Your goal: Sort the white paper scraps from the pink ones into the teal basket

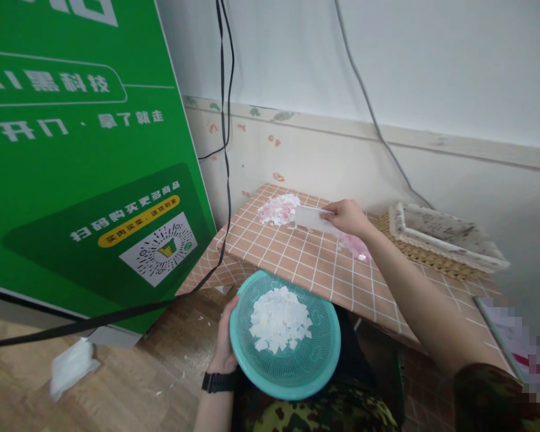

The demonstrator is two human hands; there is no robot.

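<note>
My left hand (pixel 224 343) grips the rim of a teal plastic strainer basket (pixel 324 360) held below the table's near edge; a heap of white paper scraps (pixel 279 327) lies in it. My right hand (pixel 348 217) reaches across the table and holds a white card (pixel 310 218) by its right end. The card's left end sits beside a pile of pink and white scraps (pixel 278 210) near the far left corner. A smaller pink pile (pixel 355 246) lies under my right wrist.
The table wears a tan checked cloth (pixel 297 258). A wicker tray with a cloth liner (pixel 436 240) stands at the back right. A big green sign (pixel 72 150) leans at left, with black cables (pixel 227 150) hanging by it. A white wad (pixel 72 366) lies on the wooden floor.
</note>
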